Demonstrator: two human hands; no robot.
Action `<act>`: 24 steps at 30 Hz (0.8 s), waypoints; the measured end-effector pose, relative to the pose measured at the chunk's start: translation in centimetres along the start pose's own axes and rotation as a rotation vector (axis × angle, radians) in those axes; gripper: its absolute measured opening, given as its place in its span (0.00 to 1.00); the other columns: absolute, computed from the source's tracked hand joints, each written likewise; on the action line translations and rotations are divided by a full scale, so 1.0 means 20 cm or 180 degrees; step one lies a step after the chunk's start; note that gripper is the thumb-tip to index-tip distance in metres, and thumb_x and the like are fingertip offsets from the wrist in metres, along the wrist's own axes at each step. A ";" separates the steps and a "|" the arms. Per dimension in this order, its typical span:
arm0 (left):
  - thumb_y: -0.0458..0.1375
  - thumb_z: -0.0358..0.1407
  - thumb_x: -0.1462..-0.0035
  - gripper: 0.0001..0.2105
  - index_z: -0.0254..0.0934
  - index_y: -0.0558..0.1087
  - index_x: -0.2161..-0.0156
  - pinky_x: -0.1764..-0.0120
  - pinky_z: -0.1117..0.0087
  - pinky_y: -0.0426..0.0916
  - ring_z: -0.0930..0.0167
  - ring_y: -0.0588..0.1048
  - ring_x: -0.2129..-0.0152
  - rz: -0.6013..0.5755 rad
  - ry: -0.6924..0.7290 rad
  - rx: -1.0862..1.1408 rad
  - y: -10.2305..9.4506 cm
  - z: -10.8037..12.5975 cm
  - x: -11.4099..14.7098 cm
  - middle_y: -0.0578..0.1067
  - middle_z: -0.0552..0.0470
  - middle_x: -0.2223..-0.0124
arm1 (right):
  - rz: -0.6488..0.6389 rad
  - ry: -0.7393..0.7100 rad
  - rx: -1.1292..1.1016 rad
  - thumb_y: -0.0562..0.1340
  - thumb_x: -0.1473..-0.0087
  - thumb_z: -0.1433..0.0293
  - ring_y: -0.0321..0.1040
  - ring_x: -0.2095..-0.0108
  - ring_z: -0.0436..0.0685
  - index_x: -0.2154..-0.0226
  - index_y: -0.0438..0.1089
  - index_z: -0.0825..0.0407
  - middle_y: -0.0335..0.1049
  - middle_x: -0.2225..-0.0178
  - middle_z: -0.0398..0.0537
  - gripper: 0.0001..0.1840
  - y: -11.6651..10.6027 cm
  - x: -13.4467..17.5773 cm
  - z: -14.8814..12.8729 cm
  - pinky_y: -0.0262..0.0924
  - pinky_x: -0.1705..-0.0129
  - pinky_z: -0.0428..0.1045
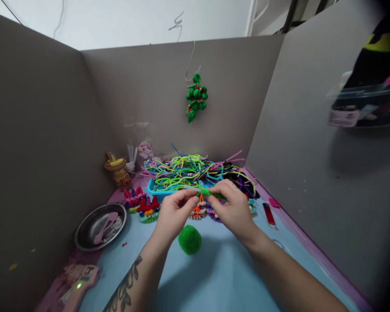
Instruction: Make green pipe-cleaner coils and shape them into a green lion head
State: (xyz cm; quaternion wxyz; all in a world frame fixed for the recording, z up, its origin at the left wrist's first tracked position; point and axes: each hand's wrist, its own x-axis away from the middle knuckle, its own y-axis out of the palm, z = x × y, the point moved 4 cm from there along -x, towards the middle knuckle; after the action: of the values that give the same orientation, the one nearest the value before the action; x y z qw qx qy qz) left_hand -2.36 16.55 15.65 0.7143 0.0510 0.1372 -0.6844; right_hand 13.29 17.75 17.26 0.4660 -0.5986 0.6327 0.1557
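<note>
Both hands meet above the table, around a green pipe cleaner (205,191) that looks coiled round one end of a thin white stick (191,188). My left hand (177,212) is closed, thumb and fingertips pinching near the stick and the coil. On the other side, my right hand (233,210) is closed on the green pipe cleaner, part of which runs under its fingers. Below the hands a fuzzy green ball (190,239) sits on the blue mat (221,277). My fingers partly hide the coil.
A blue tray (156,193) heaped with colourful pipe cleaners (188,171) stands behind, with several small figures (148,209) before it. A metal bowl (84,236) holds a pink spoon-like tool (106,226). Grey panels (143,95) enclose the table; a green ornament (196,97) hangs there.
</note>
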 end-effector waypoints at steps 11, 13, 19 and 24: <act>0.61 0.38 0.49 0.08 0.35 0.78 0.67 0.67 0.72 0.67 0.70 0.74 0.70 0.0280 0.0232 -0.0288 0.01 0.00 0.01 0.78 0.48 0.67 | 0.0057 -0.0261 0.0693 0.58 0.48 0.78 0.61 0.70 0.52 0.77 0.64 0.51 0.60 0.71 0.45 0.10 0.03 0.04 0.00 0.57 0.68 0.48; 0.62 0.38 0.50 0.08 0.35 0.77 0.69 0.66 0.72 0.67 0.70 0.74 0.70 0.0413 0.0254 -0.0269 0.01 0.00 0.01 0.78 0.48 0.68 | 0.0084 -0.0338 0.0823 0.57 0.47 0.78 0.61 0.71 0.52 0.79 0.62 0.51 0.60 0.71 0.45 0.12 0.05 0.06 -0.01 0.57 0.68 0.48; 0.60 0.39 0.48 0.09 0.34 0.76 0.72 0.69 0.72 0.67 0.71 0.74 0.73 0.0573 0.0231 -0.0178 0.01 0.00 0.02 0.77 0.50 0.71 | 0.0067 -0.0366 0.0903 0.57 0.45 0.76 0.63 0.68 0.55 0.73 0.65 0.50 0.62 0.70 0.47 0.07 0.06 0.07 -0.03 0.60 0.65 0.50; 0.59 0.37 0.47 0.07 0.35 0.75 0.70 0.65 0.72 0.67 0.70 0.74 0.69 0.0572 0.0411 -0.0210 -0.03 -0.01 -0.01 0.77 0.50 0.67 | -0.0650 0.0017 0.0390 0.63 0.51 0.72 0.65 0.60 0.58 0.57 0.63 0.51 0.66 0.61 0.50 0.17 0.06 0.02 -0.01 0.63 0.60 0.52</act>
State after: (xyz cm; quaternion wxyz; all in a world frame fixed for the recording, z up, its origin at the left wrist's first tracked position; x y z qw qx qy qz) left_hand -2.97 16.77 15.62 0.7637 0.0835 0.2003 -0.6080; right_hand 12.19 17.64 16.61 0.5135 -0.6307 0.5780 0.0669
